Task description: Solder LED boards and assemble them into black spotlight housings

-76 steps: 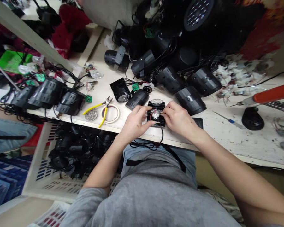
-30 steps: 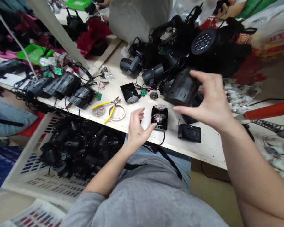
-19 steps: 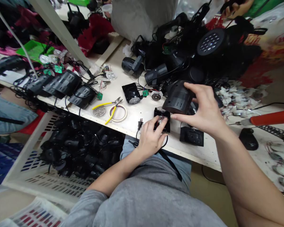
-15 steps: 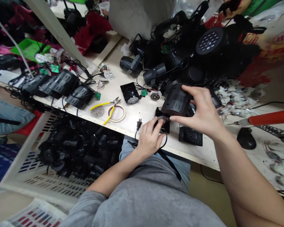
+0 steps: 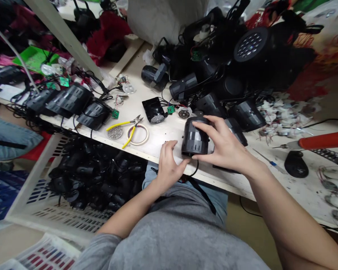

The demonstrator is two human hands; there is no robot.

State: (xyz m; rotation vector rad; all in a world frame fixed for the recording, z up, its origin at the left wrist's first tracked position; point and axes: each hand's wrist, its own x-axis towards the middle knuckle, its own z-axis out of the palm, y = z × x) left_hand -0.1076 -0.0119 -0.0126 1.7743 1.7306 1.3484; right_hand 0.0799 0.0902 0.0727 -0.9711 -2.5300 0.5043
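At the near edge of the white-painted wooden bench [image 5: 169,127], we've got 1 dark grey ribbed cylindrical plastic housing [image 5: 195,140] in the right hand [image 5: 227,144], thumb low and fingers over the upper part, prob. so it stays steady; resting on the surface or just above it, we can't tell. The left hand [image 5: 169,167] has thumb and fingers wide apart, holding nothing we can see, just beside the housing's L side, prob. to guard that flank; whether the thumb tip touches is unclear. 1 thin round black cable [image 5: 197,168] shows below the housing.

Under the bench, L side: 1 white slotted plastic crate [image 5: 28,191] of black plastic parts, too jumbled to count, prob. put there for easy reach.

A bit farther, L: 1 pr. yellow-handled metal pliers [image 5: 133,132] lying across 1 cream ring-shaped roll [image 5: 139,143], beside 1 heap of tiny silver metal bits [image 5: 115,132], prob. kept handy. On the R: 1 orange-handled pointed tool [image 5: 325,139] and 1 black rounded plastic piece [image 5: 296,164].

Beyond: 1 open black plastic shell [image 5: 153,107] w/ a clear round lens, next to 1 small green circuit board [image 5: 171,109].

Farthest, we note 1 big black lamp head [image 5: 250,44] w/ a round multi-lens face.
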